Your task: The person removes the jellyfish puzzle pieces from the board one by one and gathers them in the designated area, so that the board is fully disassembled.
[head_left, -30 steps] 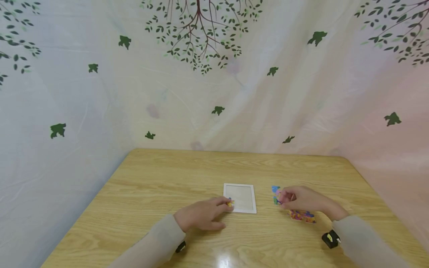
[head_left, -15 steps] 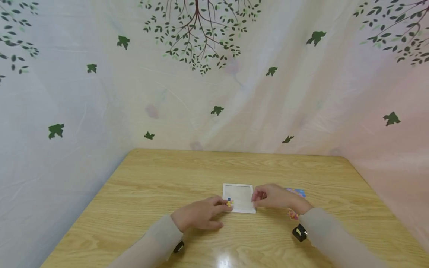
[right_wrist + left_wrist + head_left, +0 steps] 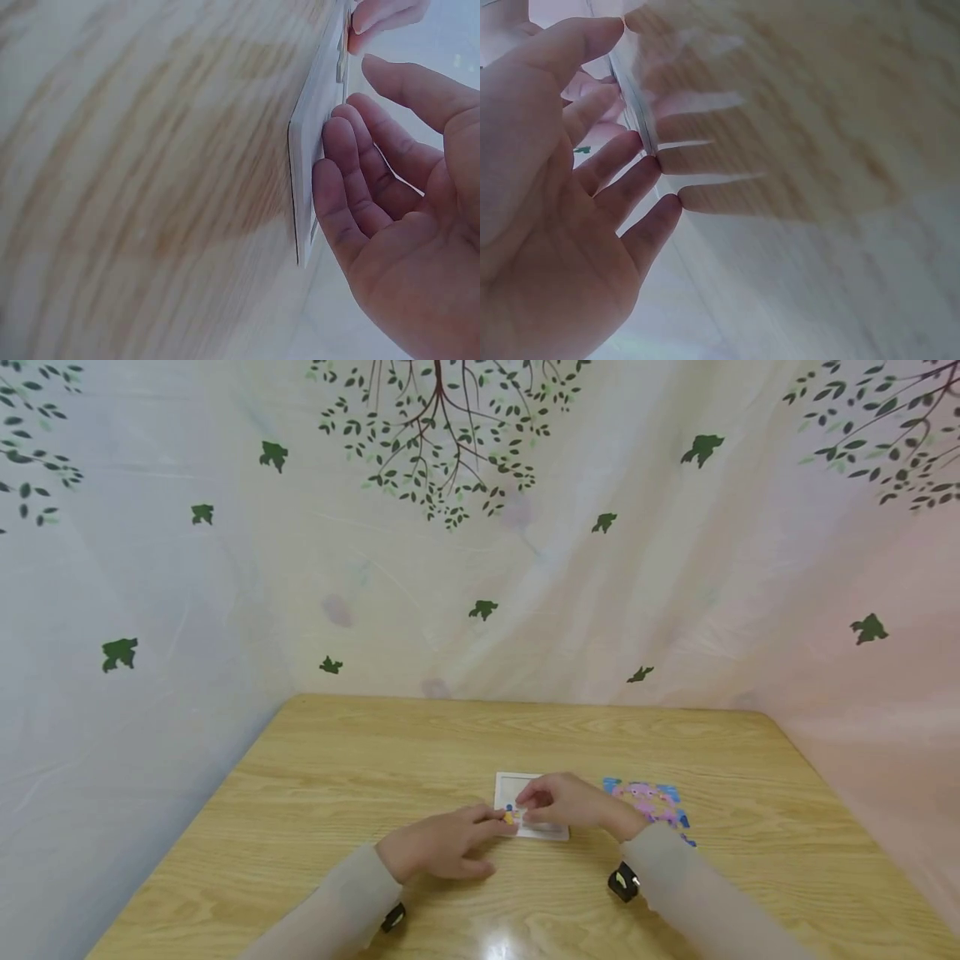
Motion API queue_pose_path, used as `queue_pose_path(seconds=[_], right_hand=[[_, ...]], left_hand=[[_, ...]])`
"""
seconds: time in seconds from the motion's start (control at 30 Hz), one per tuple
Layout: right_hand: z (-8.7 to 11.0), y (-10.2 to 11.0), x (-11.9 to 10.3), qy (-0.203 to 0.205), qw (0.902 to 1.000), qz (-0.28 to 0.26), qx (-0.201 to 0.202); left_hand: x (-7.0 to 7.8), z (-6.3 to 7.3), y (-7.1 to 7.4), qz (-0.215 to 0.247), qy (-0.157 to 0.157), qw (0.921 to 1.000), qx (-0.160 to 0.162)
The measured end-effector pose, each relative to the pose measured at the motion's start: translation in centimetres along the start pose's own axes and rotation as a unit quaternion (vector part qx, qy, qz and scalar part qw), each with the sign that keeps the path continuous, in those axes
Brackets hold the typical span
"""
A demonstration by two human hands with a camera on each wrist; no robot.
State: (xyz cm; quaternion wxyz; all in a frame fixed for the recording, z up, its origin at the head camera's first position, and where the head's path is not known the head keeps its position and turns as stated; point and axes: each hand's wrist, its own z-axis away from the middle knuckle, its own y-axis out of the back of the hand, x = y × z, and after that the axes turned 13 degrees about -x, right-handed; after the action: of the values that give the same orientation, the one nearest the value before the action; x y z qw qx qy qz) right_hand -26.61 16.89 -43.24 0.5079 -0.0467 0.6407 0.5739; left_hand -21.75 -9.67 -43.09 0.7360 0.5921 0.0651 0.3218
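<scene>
A white puzzle tray (image 3: 546, 837) lies on the wooden table in the head view, partly covered by both hands. My left hand (image 3: 442, 843) reaches in from the left with fingers extended, its fingertips at the tray's lower left corner by a yellow and blue puzzle piece (image 3: 508, 817). Over the tray, my right hand (image 3: 573, 803) has thumb and fingers brought together in a pinch beside that piece; what it pinches looks like a small puzzle piece, mostly hidden. In the right wrist view, the lower fingers rest against the tray edge (image 3: 300, 172).
Several blue and pink puzzle pieces (image 3: 647, 795) lie right of the tray, partly behind the right forearm. The wooden table (image 3: 360, 752) stretches to a patterned curtain (image 3: 420, 568) at the back. A black device is strapped at each wrist.
From the loose pieces, my right hand has moved left over the tray, up to the yellow and blue piece. My left hand has stayed at the tray's corner.
</scene>
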Motion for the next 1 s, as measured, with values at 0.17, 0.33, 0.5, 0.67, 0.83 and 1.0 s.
queue_pose_path(seconds=[0.17,0.33,0.5,0.67,0.83,1.0], right_hand=[[-0.5,-0.2,-0.3,-0.013,0.9999,0.002,0.002],[-0.8,-0.3,-0.6,-0.020,0.9997,0.016,0.007],[-0.9,-0.6,-0.7,-0.024,0.9993,0.026,0.011],[-1.1,-0.8,-0.7,-0.022,0.9993,0.029,0.012],[-1.2,-1.0,-0.9,-0.021,0.9989,0.036,0.022],[-1.1,-1.1,-1.0,-0.022,0.9989,0.030,0.028]], left_hand=[[0.3,0.2,0.2,0.012,0.017,0.9997,-0.011],[0.5,0.6,0.0,0.001,0.022,0.9997,-0.013],[0.6,0.9,-0.2,-0.031,0.021,0.9992,-0.014],[0.6,1.1,-0.2,-0.030,0.023,0.9992,-0.014],[0.4,1.3,-0.3,-0.013,0.024,0.9993,-0.024],[0.3,1.3,-0.3,-0.011,0.015,0.9996,-0.023]])
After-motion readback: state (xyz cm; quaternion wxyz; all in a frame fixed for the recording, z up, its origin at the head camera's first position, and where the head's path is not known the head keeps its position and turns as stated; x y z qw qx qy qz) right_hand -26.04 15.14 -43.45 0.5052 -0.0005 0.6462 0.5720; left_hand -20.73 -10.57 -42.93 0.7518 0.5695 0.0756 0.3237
